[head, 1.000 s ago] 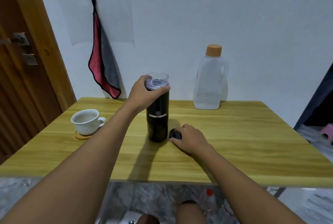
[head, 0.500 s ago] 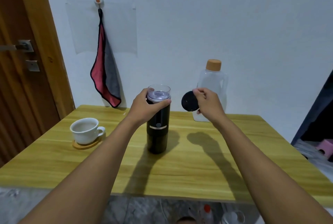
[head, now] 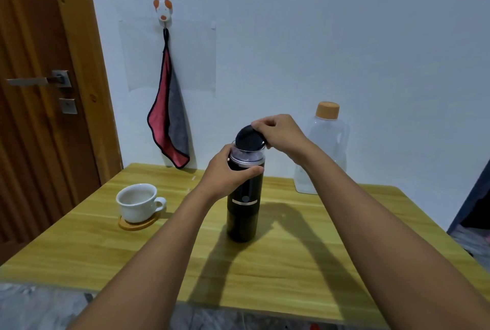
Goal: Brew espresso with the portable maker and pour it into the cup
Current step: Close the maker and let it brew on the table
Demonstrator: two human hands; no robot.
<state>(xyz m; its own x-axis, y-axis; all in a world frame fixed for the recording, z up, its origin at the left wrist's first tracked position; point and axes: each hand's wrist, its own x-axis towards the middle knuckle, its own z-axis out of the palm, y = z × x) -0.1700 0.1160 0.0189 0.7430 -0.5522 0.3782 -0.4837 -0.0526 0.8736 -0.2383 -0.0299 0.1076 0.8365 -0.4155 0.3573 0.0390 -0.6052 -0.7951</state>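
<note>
Espresso maker: the black cylindrical portable espresso maker [head: 242, 213] stood upright near the middle of the wooden table [head: 305, 263]. Its long axis was vertical and its clear top section opened upward.
Front marking: a pale band with a small round button on the maker's body faced the camera.
Lid: the round black lid [head: 248, 138] was tilted over the maker's mouth, its flat face turned toward the camera. Its lower edge was at the clear rim and its upper edge was raised, so it was not seated flat.
Left hand: the left hand [head: 228, 174] gripped the maker's upper body just below the clear section. The thumb lay across the front, the fingers curled round the far side, and the forearm reached in from the lower left.
Right hand: the right hand [head: 281, 132] pinched the lid's upper right edge between thumb and curled fingers. The back of the hand faced up and the forearm rose from the lower right.
Cup: the white cup [head: 136, 202] sat on a round wooden coaster [head: 136, 225] left of the maker and apart from it, handle pointing right.
Water bottle: a clear plastic water bottle [head: 327, 141] with an orange cap stood at the back of the table by the wall, partly hidden by the right forearm.
Wall: a red and grey towel [head: 168, 122] hung from an animal-shaped hook [head: 163, 10].
Far left: a wooden door [head: 29, 144] with a metal lever handle.
</note>
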